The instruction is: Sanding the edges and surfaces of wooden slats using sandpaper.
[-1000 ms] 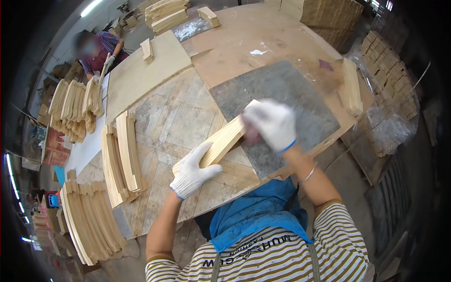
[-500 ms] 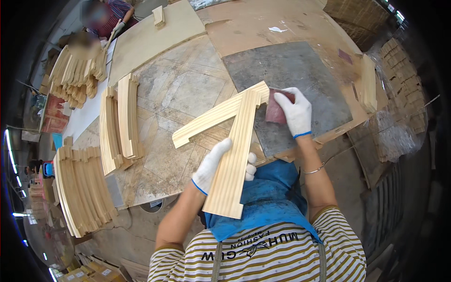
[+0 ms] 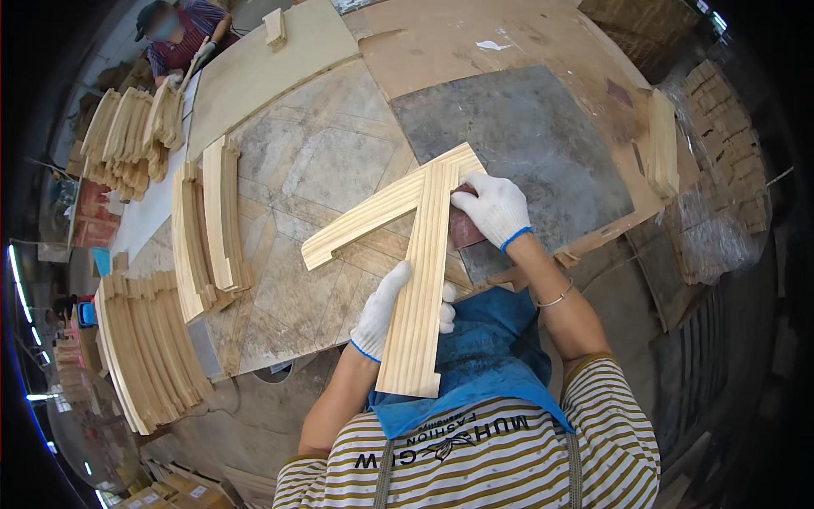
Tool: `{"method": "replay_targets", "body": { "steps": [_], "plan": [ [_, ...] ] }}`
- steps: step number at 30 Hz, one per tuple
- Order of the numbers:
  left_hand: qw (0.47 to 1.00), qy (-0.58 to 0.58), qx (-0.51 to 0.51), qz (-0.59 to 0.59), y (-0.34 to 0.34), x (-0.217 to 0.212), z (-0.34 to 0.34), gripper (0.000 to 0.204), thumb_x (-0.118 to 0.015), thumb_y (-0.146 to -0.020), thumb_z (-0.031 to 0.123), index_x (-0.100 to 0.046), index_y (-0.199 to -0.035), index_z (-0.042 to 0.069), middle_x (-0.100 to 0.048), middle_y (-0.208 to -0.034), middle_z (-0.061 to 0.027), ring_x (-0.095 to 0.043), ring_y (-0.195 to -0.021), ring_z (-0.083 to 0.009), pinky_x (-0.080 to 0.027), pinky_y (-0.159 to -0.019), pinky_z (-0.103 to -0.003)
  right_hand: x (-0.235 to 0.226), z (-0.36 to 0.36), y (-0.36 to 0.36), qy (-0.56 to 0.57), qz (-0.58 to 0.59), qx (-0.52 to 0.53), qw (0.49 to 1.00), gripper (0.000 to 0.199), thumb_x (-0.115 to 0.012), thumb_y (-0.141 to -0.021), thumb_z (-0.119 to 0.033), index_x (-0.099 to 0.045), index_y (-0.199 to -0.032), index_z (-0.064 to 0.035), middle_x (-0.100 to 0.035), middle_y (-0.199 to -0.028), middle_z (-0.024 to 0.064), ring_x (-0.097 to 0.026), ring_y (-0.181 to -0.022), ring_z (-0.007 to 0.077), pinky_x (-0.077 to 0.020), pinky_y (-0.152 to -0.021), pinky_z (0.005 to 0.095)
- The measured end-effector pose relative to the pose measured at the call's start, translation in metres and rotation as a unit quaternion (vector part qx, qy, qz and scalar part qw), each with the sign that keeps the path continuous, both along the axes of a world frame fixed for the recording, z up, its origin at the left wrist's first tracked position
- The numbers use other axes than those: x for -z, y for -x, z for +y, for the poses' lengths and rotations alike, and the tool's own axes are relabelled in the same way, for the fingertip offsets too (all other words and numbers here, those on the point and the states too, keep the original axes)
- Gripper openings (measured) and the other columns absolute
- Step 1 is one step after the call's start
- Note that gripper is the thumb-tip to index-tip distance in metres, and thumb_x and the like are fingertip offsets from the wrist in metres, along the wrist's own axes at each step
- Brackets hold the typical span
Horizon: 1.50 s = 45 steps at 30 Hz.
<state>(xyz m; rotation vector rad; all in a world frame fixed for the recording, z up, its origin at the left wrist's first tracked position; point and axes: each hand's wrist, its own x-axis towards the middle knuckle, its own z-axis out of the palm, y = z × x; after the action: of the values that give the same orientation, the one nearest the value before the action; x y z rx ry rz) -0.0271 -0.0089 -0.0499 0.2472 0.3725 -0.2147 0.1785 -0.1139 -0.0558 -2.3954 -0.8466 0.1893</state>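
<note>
My gloved left hand (image 3: 381,312) is wrapped round a pale wooden slat (image 3: 420,297) that has a notch at its lower end. The slat's upper end rests over a second notched slat (image 3: 373,212), which lies slantwise on the table. In my gloved right hand (image 3: 496,209) is a dark red sheet of sandpaper (image 3: 463,231). Its fingers press the sheet against the right edge of the held slat near the top. Part of the sheet is hidden under the hand.
Two pairs of stacked slats (image 3: 222,216) lie on the worn table (image 3: 297,153) to the left. A row of slats (image 3: 157,348) stands at the near left corner, and a slat pile (image 3: 136,140) lies beyond. A co-worker (image 3: 191,38) is at the far left. More slats (image 3: 663,144) lie at right.
My right hand has moved left and slightly down with the sandpaper, from beside the slats onto the held slat's edge. The left hand keeps its hold on the slat.
</note>
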Motion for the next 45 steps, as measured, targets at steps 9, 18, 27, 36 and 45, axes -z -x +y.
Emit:
{"method": "replay_targets", "body": {
  "steps": [9,18,27,36,45],
  "plan": [
    [1.000,0.000,-0.010,0.020,0.002,-0.002,-0.001,0.052,-0.046,-0.098,0.048,-0.047,-0.127,0.005,-0.060,-0.101,-0.0211,-0.064,-0.079,-0.0314,-0.058,-0.068,-0.044,-0.012,-0.020,0.015,-0.187,0.100,0.086,0.974,0.027,-0.067,-0.082,-0.028,-0.069,-0.095,-0.0055,-0.070,-0.085,0.0163,-0.069,-0.081,0.0305,-0.0528,-0.072,0.0368],
    [0.999,-0.021,-0.006,0.046,0.004,-0.001,0.002,0.051,-0.045,-0.098,0.047,-0.046,-0.128,0.006,-0.059,-0.099,-0.0205,-0.064,-0.077,-0.0308,-0.056,-0.066,-0.043,-0.020,0.003,-0.014,-0.019,0.003,-0.014,1.000,0.027,-0.063,-0.080,-0.030,-0.069,-0.092,-0.0069,-0.068,-0.086,0.0175,-0.068,-0.080,0.0324,-0.0527,-0.072,0.0409],
    [0.999,0.024,-0.018,0.029,-0.001,0.002,-0.006,0.051,-0.045,-0.098,0.047,-0.046,-0.128,0.006,-0.060,-0.098,-0.0208,-0.064,-0.077,-0.0303,-0.057,-0.067,-0.042,-0.013,-0.020,-0.010,-0.266,0.057,0.101,0.957,0.025,-0.071,-0.082,-0.025,-0.069,-0.093,-0.0026,-0.070,-0.081,0.0124,-0.070,-0.077,0.0190,-0.0523,-0.072,0.0311],
    [0.998,0.050,0.010,0.040,0.013,0.018,0.010,0.061,-0.045,-0.098,0.047,-0.041,-0.135,0.000,-0.061,-0.109,-0.0259,-0.066,-0.084,-0.0376,-0.059,-0.072,-0.047,-0.020,0.007,-0.026,-0.233,-0.025,0.059,0.970,0.016,-0.067,-0.087,-0.019,-0.068,-0.097,-0.0062,-0.069,-0.084,0.0114,-0.067,-0.076,0.0202,-0.0504,-0.072,0.0297],
    [0.850,-0.499,-0.166,0.035,0.046,-0.058,0.095,0.057,-0.065,-0.088,0.022,-0.046,-0.139,0.003,-0.062,-0.117,-0.0084,-0.062,-0.096,-0.0136,-0.054,-0.079,-0.029,0.007,-0.008,-0.016,-0.361,0.148,0.118,0.913,0.018,-0.069,-0.088,-0.015,-0.063,-0.093,0.0005,-0.061,-0.089,0.0028,-0.054,-0.084,0.0104,-0.0452,-0.078,0.0251]
  ]
}}
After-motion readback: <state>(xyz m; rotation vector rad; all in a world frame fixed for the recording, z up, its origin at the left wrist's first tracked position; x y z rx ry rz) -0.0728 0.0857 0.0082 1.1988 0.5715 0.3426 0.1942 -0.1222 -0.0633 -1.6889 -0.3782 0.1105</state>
